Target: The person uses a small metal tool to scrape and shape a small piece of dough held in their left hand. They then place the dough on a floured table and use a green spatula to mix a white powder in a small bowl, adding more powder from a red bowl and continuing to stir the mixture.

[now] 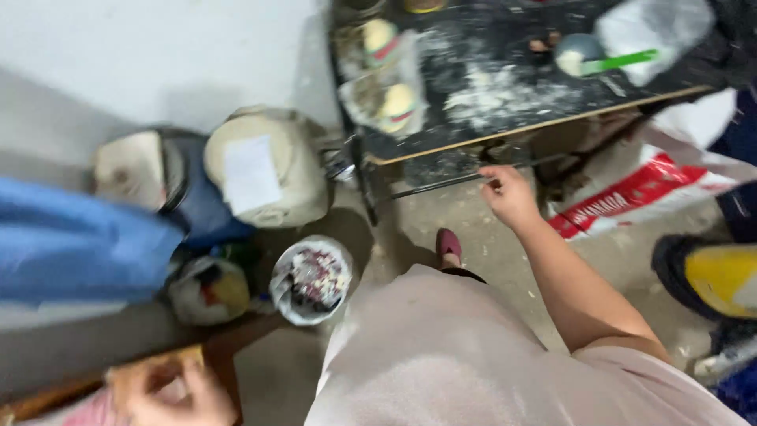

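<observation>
Right hand [509, 193] hangs with loosely curled, empty fingers just below front edge of floury black worktop [512, 87], near metal rod [441, 183]. I judge a slow, steady reach best; frame blurred. Left hand [177, 394] low, touching brown board [150, 371]; grip I cannot tell.

Right hand [509, 193] reaching out under the floury black counter [505, 87], fingers loosely curled, left hand [177, 394] down low touching a brown board [150, 371]
</observation>
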